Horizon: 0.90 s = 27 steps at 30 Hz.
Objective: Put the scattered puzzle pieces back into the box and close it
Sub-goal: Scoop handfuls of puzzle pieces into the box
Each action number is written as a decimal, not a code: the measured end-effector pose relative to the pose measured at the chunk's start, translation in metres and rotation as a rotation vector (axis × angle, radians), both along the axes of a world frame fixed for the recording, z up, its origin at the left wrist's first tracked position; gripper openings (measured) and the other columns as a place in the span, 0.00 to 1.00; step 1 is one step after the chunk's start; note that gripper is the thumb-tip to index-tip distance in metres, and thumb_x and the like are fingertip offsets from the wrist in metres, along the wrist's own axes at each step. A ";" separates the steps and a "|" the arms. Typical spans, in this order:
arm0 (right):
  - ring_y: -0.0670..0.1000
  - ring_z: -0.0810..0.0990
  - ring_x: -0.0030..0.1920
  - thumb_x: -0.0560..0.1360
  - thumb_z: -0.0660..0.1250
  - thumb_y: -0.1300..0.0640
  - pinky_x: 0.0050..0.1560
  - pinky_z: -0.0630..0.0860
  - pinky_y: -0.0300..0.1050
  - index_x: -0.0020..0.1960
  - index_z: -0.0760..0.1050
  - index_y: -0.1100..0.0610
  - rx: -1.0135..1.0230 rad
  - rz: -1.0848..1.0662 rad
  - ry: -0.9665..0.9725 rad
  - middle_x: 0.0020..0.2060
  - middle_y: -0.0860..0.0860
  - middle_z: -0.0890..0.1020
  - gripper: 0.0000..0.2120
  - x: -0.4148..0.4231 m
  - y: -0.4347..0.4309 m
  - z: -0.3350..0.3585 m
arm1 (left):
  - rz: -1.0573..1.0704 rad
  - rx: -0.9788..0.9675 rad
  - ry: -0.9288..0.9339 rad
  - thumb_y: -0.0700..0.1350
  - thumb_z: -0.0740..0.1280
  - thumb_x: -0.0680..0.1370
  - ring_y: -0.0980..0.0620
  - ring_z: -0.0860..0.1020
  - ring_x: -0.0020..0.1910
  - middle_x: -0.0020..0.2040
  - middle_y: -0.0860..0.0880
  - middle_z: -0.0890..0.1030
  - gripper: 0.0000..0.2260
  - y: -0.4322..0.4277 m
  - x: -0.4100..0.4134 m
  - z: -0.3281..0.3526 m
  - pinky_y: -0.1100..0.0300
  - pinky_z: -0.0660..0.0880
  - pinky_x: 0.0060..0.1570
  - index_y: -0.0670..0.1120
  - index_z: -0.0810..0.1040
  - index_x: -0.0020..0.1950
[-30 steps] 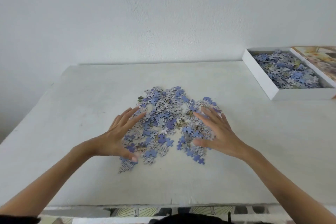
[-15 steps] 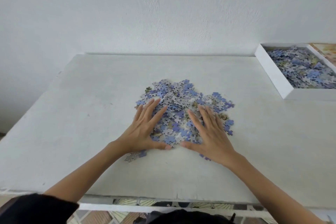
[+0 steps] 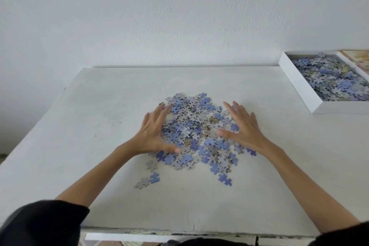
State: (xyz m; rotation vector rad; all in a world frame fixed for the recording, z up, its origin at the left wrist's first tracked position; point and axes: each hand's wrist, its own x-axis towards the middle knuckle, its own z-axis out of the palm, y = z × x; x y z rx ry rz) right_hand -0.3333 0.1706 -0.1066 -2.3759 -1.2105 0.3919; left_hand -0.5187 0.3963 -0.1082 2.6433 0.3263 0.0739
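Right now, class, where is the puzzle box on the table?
In the head view, the white box sits at the table's far right, partly out of frame, beyond and right of the loose pile.

Soft, even daylight, faint shadows, slight softness, wide-angle bending at edges.

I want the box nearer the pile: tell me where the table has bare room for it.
The table is bare between pile and wall, left of the left hand, and between right hand and box. Crowded: the middle, both hands flanking the pile, stray pieces toward the near edge.
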 end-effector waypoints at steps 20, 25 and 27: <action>0.44 0.63 0.53 0.63 0.59 0.35 0.54 0.68 0.41 0.56 0.73 0.58 0.172 0.164 -0.137 0.57 0.48 0.70 0.32 -0.020 0.038 0.000 | -0.141 0.075 -0.250 0.66 0.64 0.67 0.57 0.70 0.51 0.54 0.52 0.77 0.30 -0.022 0.029 0.000 0.62 0.68 0.50 0.49 0.73 0.62; 0.44 0.76 0.37 0.69 0.71 0.55 0.39 0.72 0.34 0.60 0.72 0.63 0.258 0.183 -0.033 0.45 0.47 0.76 0.23 -0.018 0.041 0.004 | -0.136 -0.119 -0.280 0.49 0.68 0.67 0.61 0.76 0.44 0.49 0.57 0.76 0.17 -0.024 0.027 0.004 0.72 0.73 0.43 0.47 0.76 0.55; 0.41 0.72 0.26 0.70 0.71 0.61 0.29 0.68 0.30 0.61 0.71 0.64 0.292 0.144 0.085 0.36 0.44 0.76 0.21 -0.016 0.042 0.006 | -0.127 -0.147 -0.318 0.42 0.72 0.68 0.63 0.75 0.43 0.46 0.58 0.76 0.14 -0.024 0.028 0.004 0.75 0.70 0.42 0.45 0.77 0.53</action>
